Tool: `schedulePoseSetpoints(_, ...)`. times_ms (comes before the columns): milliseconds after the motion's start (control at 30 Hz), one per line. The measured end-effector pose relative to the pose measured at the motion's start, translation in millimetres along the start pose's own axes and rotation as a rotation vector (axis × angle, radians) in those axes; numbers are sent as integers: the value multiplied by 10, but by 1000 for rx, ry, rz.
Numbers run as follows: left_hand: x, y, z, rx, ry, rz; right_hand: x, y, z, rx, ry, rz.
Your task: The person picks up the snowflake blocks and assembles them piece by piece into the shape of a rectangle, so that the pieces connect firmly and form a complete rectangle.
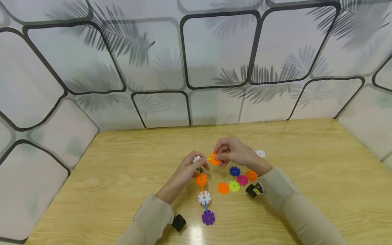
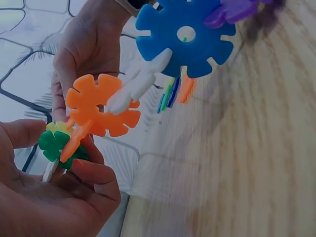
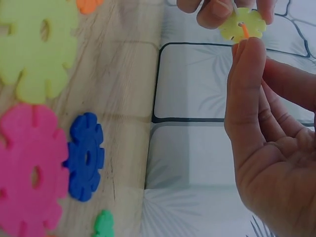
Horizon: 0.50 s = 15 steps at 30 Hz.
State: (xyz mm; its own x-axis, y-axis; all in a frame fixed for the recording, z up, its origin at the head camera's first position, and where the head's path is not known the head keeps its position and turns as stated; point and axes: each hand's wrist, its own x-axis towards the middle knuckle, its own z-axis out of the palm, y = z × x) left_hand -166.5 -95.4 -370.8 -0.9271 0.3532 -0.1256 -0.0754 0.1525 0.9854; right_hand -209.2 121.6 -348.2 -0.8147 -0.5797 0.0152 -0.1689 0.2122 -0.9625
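My left hand (image 1: 186,167) pinches the white notched disc (image 1: 197,159) at the upper end of a chain of plastic snowflake discs. Down from it hang an orange disc (image 1: 201,179), another white disc (image 1: 204,197) and a purple disc (image 1: 208,217), with other discs set edge-on between them. In my right hand (image 1: 233,151) an orange notched disc (image 1: 214,159) is pinched between thumb and fingers, beside a yellow disc (image 3: 243,24) close to the left fingers. The left wrist view shows a green disc (image 2: 53,144) between the left thumb and fingers.
On the wooden table (image 1: 137,153), right of the chain, lie loose discs: blue (image 1: 234,171), pink (image 1: 242,180), yellow-green (image 1: 234,186), orange (image 1: 223,188) and white (image 1: 260,153). A patterned cloth wall (image 1: 214,51) stands behind the table. Small black devices sit by both wrists.
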Motion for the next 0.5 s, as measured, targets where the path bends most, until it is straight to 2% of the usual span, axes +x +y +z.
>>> schedulePoseSetpoints(267, -11, 27, 18, 5, -9, 3, 13, 0, 30, -2, 16, 25)
schedulePoseSetpoints(500, -24, -8, 40, -32, -16, 15, -6, 8, 60, 18, 33, 44)
